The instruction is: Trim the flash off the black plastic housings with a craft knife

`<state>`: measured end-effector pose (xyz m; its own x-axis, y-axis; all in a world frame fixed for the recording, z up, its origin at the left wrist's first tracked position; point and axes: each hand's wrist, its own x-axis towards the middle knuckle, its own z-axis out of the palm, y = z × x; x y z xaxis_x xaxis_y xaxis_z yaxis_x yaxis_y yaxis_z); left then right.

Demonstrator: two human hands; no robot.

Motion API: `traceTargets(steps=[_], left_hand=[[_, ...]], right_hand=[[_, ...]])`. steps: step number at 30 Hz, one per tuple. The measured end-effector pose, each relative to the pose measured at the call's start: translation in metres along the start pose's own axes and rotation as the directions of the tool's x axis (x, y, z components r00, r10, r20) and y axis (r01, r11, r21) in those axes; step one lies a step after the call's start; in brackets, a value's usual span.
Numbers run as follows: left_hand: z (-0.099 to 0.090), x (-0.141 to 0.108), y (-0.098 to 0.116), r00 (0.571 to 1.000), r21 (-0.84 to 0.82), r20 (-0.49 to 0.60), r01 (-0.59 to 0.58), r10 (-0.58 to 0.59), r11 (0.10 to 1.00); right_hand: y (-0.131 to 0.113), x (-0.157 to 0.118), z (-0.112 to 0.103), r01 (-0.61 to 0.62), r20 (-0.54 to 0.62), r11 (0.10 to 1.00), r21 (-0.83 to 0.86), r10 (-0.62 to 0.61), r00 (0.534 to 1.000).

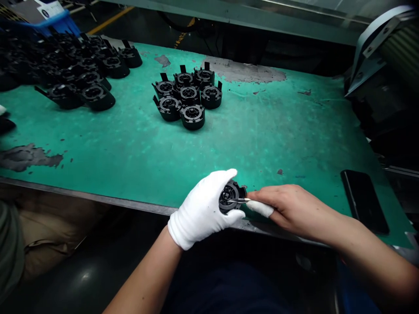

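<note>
My left hand [204, 205], in a white glove, is wrapped round a round black plastic housing [231, 192] at the near edge of the table. The housing's ringed face is turned toward my right side and up. My right hand [278, 203] is bare apart from a white cover on the thumb. Between its thumb and fingers is a thin metal-tipped tool [241, 200], whose tip reaches the housing's face. Most of the tool is hidden by the fingers, so its exact kind does not show.
Several similar black housings [189, 93] stand grouped mid-table, and a larger pile [72, 65] lies at the left near a blue crate [62, 24]. A black phone [365, 200] lies at the right on the green tabletop [131, 144]. Another person's leg [46, 226] is at the lower left.
</note>
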<state>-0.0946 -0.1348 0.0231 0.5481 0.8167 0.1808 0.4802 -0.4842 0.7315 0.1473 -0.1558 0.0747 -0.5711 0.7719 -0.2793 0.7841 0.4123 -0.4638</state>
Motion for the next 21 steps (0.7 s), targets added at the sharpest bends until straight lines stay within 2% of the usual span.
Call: traceTargets(steps=[5, 11, 15, 21], left_hand=[[0.001, 0.001, 0.0, 1.0, -0.001, -0.005, -0.01, 0.01, 1.0], [0.001, 0.001, 0.0, 1.0, -0.003, -0.011, -0.004, 0.004, 1.0], [0.0, 0.001, 0.001, 1.0, 0.003, -0.005, -0.008, 0.008, 1.0], [0.0, 0.002, 0.001, 1.0, 0.013, -0.013, -0.016, 0.016, 1.0]], right_hand=[[0.0, 0.001, -0.001, -0.005, -0.008, 1.0, -0.004, 0.005, 1.0], [0.002, 0.006, -0.008, 0.067, 0.04, 0.997, 0.027, -0.068, 0.997], [0.002, 0.008, -0.011, 0.064, 0.064, 0.998, 0.025, -0.066, 0.996], [0.004, 0.004, 0.003, 0.006, -0.013, 0.995, 0.095, -0.005, 1.0]])
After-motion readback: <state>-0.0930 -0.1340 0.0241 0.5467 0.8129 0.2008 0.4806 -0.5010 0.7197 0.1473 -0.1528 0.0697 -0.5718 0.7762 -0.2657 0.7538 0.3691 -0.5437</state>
